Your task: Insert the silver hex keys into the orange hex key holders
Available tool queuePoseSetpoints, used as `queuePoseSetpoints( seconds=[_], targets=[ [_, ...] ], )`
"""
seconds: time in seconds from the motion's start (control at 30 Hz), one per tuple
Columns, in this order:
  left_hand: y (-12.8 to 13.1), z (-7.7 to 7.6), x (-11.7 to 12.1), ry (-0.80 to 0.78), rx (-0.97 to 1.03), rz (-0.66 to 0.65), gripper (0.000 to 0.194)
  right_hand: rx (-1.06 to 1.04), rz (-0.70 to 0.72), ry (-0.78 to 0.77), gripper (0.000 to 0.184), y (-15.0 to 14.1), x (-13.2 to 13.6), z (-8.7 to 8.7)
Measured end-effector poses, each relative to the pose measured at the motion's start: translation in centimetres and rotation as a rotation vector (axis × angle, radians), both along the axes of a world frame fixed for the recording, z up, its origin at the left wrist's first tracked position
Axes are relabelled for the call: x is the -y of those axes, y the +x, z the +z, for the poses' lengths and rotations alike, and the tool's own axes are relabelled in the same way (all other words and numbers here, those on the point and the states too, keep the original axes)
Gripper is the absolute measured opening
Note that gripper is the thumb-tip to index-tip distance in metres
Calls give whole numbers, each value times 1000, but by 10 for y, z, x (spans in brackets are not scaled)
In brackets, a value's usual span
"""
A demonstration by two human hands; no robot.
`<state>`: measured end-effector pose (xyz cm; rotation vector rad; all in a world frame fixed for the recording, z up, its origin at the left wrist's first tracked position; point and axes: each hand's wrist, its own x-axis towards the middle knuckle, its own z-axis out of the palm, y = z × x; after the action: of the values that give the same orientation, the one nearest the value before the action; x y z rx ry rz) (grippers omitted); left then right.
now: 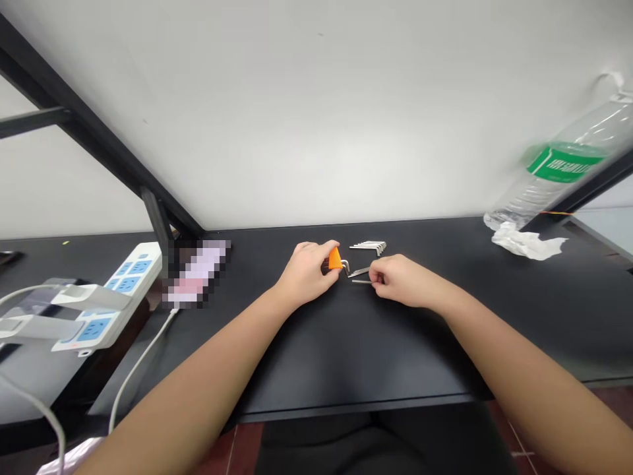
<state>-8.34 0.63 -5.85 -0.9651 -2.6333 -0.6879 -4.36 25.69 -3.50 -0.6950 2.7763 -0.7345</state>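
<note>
My left hand [309,270] is closed around an orange hex key holder [335,258], gripping it between thumb and fingers. A bent hex key [345,265] sticks out of its right side. Just to the right, my right hand [395,278] is closed in a pinch, with the thin silver shaft of a hex key [362,282] reaching left from its fingertips. Another silver shaft [359,271] shows beside those fingers; whether it is held too I cannot tell. Behind both hands, several L-shaped hex keys [370,246] lie side by side on the black table.
A white power strip [141,264] with plugs stands at left, near a blurred-out phone [198,274] on a white cable [141,363]. On the right, a large clear bottle [558,161] leans by crumpled tissue [527,242]. A white wall [346,132] rises behind the black table [356,356].
</note>
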Motion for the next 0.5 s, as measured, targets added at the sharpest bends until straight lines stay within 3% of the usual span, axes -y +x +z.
queuePoseSetpoints(
  seconds=[0.17, 0.5],
  targets=[
    [2, 0, -1, 24, -2, -34, 43, -181, -55, -299, 12, -2, -5, 5],
    [6, 0, -3, 19, -46, -78, 44, -333, -50, -362, 19, 0, 1, 0]
  ],
)
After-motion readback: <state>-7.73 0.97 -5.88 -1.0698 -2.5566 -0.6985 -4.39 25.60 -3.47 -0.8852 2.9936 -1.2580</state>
